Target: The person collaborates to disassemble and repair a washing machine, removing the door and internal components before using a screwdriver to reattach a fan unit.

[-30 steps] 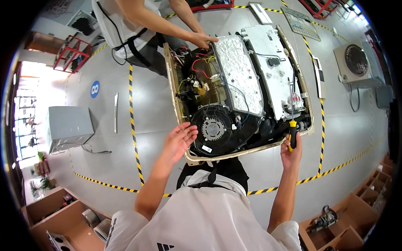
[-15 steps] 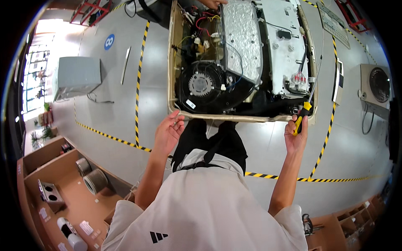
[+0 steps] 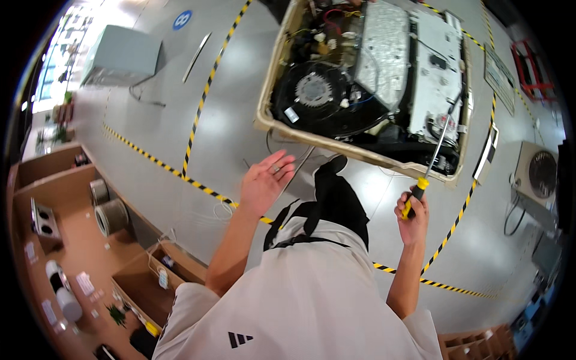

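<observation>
My right hand (image 3: 413,217) is wrapped round the yellow and black handle of a screwdriver (image 3: 418,191). Its long metal shaft points up and away, over the right part of an opened appliance (image 3: 336,144). Left of centre, my left hand (image 3: 264,183) is held palm up with fingers stretched out, just short of the appliance's front edge. A small shiny spot shows at its fingers, too small to name. Inside the casing are a round black fan housing (image 3: 313,90), a silver foil-covered panel (image 3: 384,57), a white metal plate (image 3: 429,84) and several coloured wires.
Brown trays and boxes (image 3: 129,277) holding parts stand at lower left. A grey box-shaped unit (image 3: 123,57) stands on the floor at far left. To the right is an outdoor fan unit (image 3: 536,174). Yellow and black tape (image 3: 204,99) marks the floor.
The view has turned, so the appliance now appears tilted and farther right. My left hand has opened from half-curled fingers and drawn back from the edge. My right hand has come back with the screwdriver.
</observation>
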Demonstrator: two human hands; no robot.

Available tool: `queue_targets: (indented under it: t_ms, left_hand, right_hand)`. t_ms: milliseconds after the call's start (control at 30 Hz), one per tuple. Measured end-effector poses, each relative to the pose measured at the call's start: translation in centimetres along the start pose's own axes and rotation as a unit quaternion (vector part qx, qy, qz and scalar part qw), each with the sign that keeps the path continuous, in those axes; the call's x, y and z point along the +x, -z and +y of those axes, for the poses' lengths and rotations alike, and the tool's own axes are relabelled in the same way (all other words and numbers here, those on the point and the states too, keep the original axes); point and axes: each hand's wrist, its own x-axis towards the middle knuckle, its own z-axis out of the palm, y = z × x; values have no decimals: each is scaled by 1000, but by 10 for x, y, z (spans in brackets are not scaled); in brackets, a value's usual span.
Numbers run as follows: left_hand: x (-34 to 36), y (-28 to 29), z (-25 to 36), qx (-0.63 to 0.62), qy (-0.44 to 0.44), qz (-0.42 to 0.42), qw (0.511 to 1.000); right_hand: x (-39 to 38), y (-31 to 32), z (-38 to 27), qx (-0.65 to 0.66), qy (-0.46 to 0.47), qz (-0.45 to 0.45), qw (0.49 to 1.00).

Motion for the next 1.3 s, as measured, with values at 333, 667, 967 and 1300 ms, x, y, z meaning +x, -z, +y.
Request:
queue_targets:
  t_ms: [333,667,967,1300]
  left_hand:
    - [-23,-34,-43,-16,-5,-53,998]
    - [-14,-39,-62,41,-54,126,990]
    - [24,-15,-59,-64,-41,154,985]
    - [71,22,-30,15,24,173,984]
  right_hand:
    - [-29,19,-3,-141,-89,-26,986]
    - [42,0,-44,-340,-89,-108,930]
    - [84,-69,-59,-469,-90,-135,868]
    - [109,-146,-42,-667,-61,-133,731]
